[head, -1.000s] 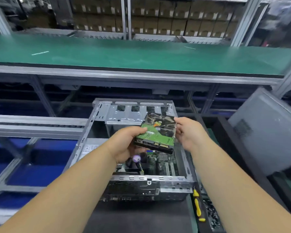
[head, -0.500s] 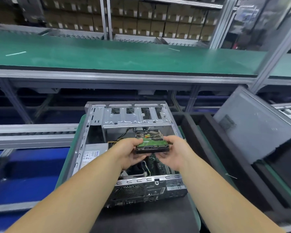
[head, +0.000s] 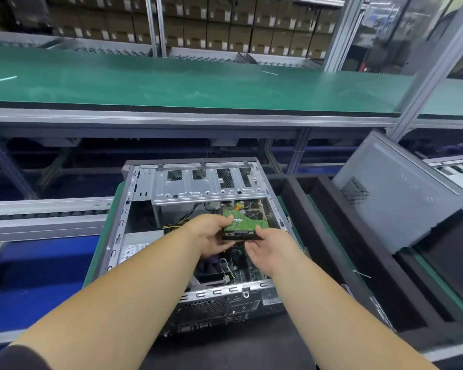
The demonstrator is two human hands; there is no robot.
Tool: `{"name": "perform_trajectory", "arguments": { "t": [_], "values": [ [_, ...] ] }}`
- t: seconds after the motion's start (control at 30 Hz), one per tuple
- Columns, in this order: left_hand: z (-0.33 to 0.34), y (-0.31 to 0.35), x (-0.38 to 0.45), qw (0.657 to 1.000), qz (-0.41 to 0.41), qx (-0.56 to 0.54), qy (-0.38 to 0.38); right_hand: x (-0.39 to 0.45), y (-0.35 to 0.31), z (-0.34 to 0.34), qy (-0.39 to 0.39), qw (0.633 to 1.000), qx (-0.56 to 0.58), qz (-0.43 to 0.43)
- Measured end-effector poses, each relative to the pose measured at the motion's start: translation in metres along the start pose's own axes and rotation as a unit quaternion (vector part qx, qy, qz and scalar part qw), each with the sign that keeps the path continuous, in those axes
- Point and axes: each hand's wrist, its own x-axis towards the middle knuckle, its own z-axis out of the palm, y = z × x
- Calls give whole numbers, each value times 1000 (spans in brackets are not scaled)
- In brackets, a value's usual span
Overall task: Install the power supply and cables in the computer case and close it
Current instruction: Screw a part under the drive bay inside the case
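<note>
From the head camera, the left hand (head: 211, 236) grips the near left edge of a hard drive (head: 245, 225), thumb on its green circuit board. The right hand (head: 267, 248) cups the drive's near right corner from below. The drive sits over the open computer case (head: 134, 209), just under the metal drive cage (head: 198, 188).
</note>
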Motion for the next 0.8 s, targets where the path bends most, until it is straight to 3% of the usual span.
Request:
{"name": "perform_trajectory", "arguments": {
  "t": [0.43, 0.6, 0.8],
  "values": [
    [-9, 12, 15, 999, 6, 12, -43, 30, -13, 24, 81, 997, 1, 16],
    [-11, 6, 18, 999, 13, 18, -48, 36, -9, 27, 106, 993, 40, -22],
    [-12, 6, 30, 997, 59, -51, -23, 32, -5, 31, 41, 992, 84, -81]
  ]
}}
